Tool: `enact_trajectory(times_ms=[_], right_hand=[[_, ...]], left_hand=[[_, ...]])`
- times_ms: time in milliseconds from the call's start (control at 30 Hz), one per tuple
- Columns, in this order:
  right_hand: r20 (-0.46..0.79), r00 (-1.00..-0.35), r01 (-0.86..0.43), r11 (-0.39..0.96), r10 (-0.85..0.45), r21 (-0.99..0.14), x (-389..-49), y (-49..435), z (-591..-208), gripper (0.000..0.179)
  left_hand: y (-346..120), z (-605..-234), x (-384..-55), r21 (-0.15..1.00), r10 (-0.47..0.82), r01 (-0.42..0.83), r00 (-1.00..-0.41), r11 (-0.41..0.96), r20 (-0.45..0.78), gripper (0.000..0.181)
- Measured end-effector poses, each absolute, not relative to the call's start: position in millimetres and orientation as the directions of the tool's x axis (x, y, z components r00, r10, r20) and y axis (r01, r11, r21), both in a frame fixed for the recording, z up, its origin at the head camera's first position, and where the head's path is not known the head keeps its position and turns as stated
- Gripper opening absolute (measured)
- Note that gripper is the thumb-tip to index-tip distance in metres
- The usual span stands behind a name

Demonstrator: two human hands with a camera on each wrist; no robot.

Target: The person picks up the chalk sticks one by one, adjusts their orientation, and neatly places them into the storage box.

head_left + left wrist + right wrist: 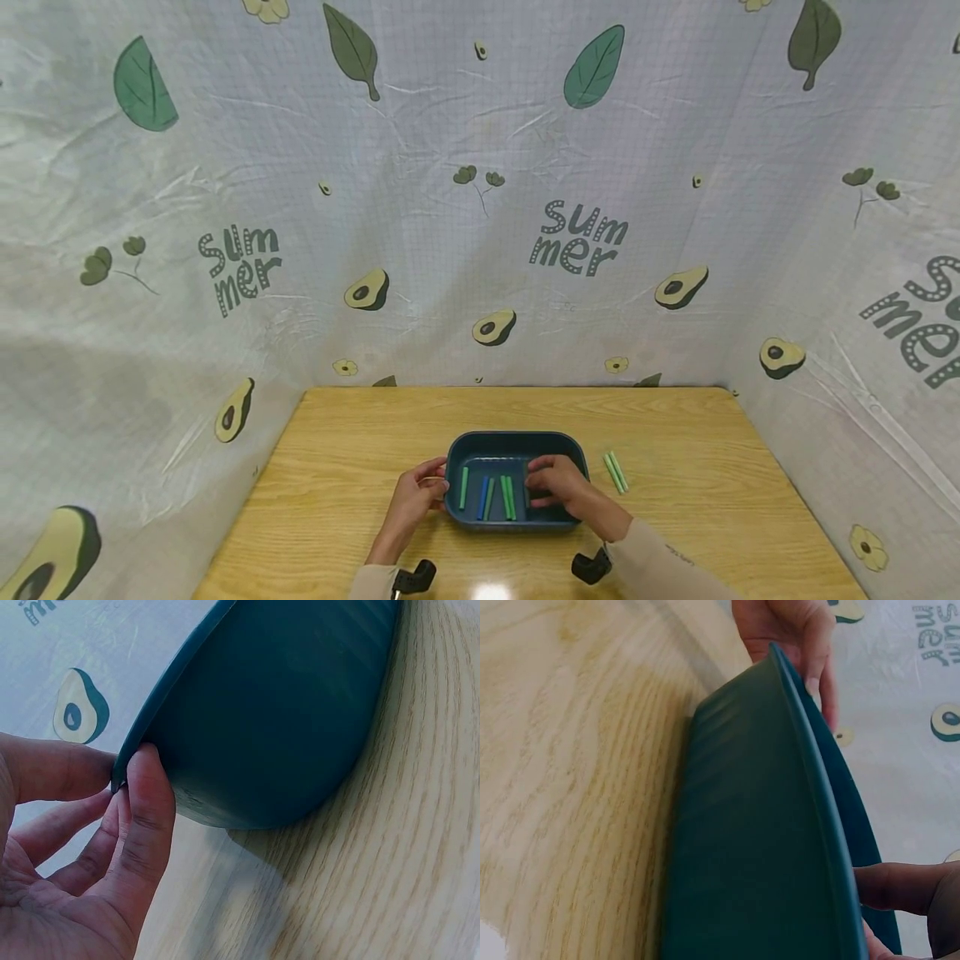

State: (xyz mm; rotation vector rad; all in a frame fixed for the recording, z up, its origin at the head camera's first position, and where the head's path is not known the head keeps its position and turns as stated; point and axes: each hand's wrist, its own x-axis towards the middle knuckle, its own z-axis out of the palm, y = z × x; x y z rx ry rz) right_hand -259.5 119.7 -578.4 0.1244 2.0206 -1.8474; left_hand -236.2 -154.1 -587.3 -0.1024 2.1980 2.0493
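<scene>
A dark teal rectangular bin (517, 527) sits on the wooden table. Its left rim is pinched between the thumb and fingers of my left hand (414, 498), seen close up in the left wrist view. Over the right half of the bin, my right hand (561, 483) reaches inside with bent fingers. A thin dark strip shows beside those fingertips; I cannot tell whether they grip it. Inside lie a green stick (463, 489) at the left, a blue stick (482, 498), a darker green stick (490, 500) and a pair of bright green sticks (508, 498).
Two pale green sticks (616, 472) lie on the table (360, 425) right of the bin. A white cloth (420, 233) printed with avocados and leaves hangs behind the table and along both sides.
</scene>
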Motion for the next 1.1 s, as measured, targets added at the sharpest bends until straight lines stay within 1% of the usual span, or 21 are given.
enact_trajectory(times_ms=[433,700,867,1100], right_hand=[[-0.359,-0.908,0.334,0.147,-0.216,-0.931,-258.2,119.1,-580.3,0.034],[-0.278,-0.932,0.26,0.103,-0.235,-0.96,-259.4,120.8,-574.6,0.036],[-0.235,-0.949,0.224,0.077,-0.211,-0.972,-259.4,126.9,-567.5,0.037],[-0.207,-0.967,0.201,0.053,-0.15,-0.978,-255.6,138.9,-553.6,0.032]], left_hand=[[-153.9,-586.2,-235.7,0.986,0.039,-0.142,-0.989,0.082,-0.146,0.046],[-152.7,-583.1,-234.5,0.986,0.03,-0.142,-0.989,0.092,-0.145,0.045],[-152.5,-583.7,-236.1,0.985,0.027,-0.145,-0.989,0.094,-0.148,0.045],[-151.5,-578.7,-233.0,0.986,0.044,-0.149,-0.987,0.073,-0.152,0.047]])
